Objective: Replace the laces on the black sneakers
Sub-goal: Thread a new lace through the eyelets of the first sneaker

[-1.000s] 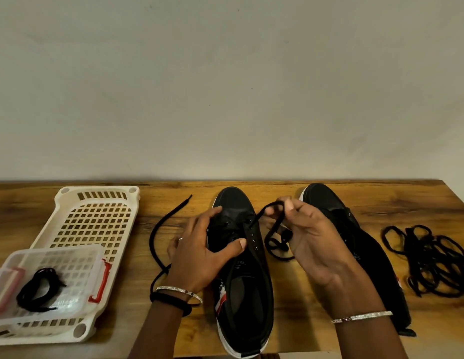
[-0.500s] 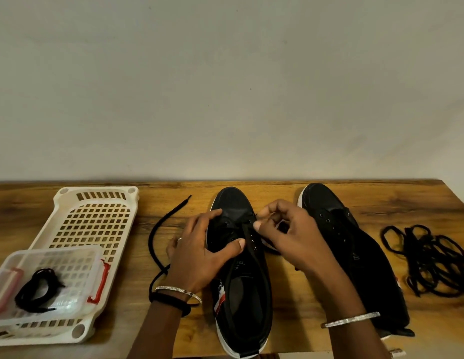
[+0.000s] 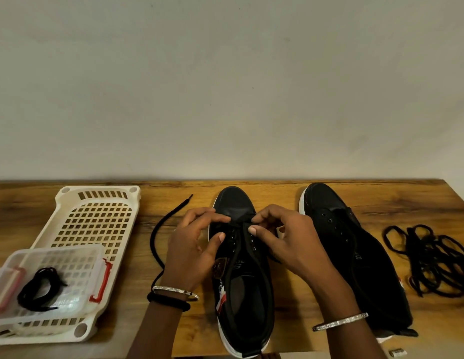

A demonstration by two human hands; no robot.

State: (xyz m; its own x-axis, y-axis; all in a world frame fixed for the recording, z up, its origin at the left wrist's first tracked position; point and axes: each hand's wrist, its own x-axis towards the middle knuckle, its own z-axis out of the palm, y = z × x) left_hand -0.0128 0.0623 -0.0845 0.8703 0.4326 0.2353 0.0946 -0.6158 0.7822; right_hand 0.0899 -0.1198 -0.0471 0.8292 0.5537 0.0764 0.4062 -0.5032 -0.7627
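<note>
While left sneaker (image 3: 245,286) lies mid-table (image 3: 277,193), left hand (image 3: 192,250) fingers curl round its left eyelet side, and right hand (image 3: 293,244) fingers pinch lace (image 3: 158,239) at far eyelets; lace tail trails left.

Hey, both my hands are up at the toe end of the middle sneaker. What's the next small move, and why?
Probably pull the lace snug at the toe end with the right hand while the left hand steadies the sneaker. The right grip pinches there, the eyelets behind look empty, and the lace's left end lies slack.
</note>
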